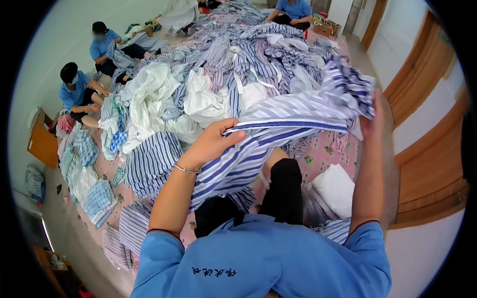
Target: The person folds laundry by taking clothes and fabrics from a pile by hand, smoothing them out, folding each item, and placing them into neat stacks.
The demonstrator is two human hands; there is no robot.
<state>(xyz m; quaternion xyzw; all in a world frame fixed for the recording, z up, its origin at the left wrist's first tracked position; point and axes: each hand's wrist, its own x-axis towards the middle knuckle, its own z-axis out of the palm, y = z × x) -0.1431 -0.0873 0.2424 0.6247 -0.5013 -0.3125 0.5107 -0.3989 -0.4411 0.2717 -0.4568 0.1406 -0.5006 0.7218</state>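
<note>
A blue-and-white striped garment (293, 125) is stretched between my two hands above my lap. My left hand (213, 144) is closed on its near part, the thumb lying on top of the cloth, and a length of it hangs down beside my wrist. At the other end, raised to the right, my right hand (370, 116) grips a bunched part; most of its fingers are hidden behind the fabric. Whether the garment is a shirt or trousers I cannot tell. Left of my left arm lies a folded striped stack (153, 164).
A large heap of striped clothes (213, 52) fills the floor ahead, with white plastic bags (206, 99) among it. Co-workers sit at left (79, 94) and at the back (293, 10). White folded cloth (334, 188) lies right of my knees. Wooden doors (432, 164) line the right wall.
</note>
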